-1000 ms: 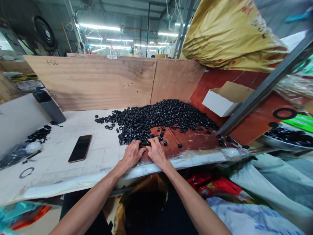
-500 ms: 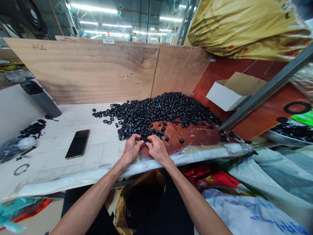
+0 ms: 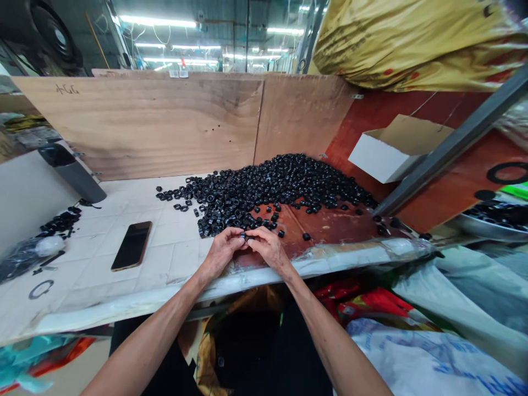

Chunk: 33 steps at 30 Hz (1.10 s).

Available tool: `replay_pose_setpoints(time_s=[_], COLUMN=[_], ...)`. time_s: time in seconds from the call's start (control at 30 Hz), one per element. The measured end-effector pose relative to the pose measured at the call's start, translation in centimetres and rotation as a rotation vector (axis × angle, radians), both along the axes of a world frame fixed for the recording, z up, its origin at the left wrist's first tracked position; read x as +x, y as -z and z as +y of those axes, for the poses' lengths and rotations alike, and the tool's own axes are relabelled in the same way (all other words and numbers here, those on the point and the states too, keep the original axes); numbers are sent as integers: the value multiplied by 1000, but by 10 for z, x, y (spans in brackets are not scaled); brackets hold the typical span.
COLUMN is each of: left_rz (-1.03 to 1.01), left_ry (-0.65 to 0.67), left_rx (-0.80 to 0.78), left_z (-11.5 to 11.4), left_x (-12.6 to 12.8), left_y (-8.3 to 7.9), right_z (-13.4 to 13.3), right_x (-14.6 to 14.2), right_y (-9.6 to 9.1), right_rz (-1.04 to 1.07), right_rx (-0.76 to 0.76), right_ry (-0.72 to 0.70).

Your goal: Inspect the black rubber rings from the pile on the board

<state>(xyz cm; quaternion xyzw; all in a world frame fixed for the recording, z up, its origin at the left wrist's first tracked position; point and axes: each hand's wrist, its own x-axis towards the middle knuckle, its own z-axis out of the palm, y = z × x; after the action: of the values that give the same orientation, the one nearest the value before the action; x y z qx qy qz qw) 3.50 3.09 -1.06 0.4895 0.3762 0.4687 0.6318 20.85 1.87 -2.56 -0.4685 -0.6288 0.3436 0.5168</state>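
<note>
The left hand [image 3: 223,252] and right hand [image 3: 268,247] meet at the near edge of a pile of black pieces [image 3: 280,184], the fingertips of both closed on a small black piece [image 3: 243,235] just in front of that pile. On the worktop [image 3: 173,264], a phone [image 3: 132,246] lies to the pile's left, a dark bottle [image 3: 76,171] farther left. A wooden board [image 3: 165,126] stands behind the pile; a white box [image 3: 379,158] is to its right.

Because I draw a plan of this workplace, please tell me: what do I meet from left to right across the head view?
Bottle → phone → left hand → right hand → white box → black ring.
</note>
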Motion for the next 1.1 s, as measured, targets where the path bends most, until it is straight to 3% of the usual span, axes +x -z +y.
replay_pose_setpoints(time_s=[0.17, 0.37, 0.67, 0.9, 1.03, 1.1], left_rz=[20, 97, 202, 217, 243, 245], left_ry=[-26, -18, -51, -33, -29, -22], left_rx=[-1, -10, 129, 203, 223, 219], left_z=[2, -2, -5, -6, -6, -6], left_x=[-2, -3, -1, 0, 0, 1], left_y=[0, -6, -7, 1, 3, 3], right_z=[-1, 1, 0, -4, -8, -8], right_x=[1, 2, 0, -2, -5, -6], right_y=[1, 2, 4, 0, -5, -5], right_rz=[223, 225, 184, 13, -227, -219], right_rx=[-158, -6, -43, -79, 49, 64], right_ry=[4, 60, 25, 84, 162, 185])
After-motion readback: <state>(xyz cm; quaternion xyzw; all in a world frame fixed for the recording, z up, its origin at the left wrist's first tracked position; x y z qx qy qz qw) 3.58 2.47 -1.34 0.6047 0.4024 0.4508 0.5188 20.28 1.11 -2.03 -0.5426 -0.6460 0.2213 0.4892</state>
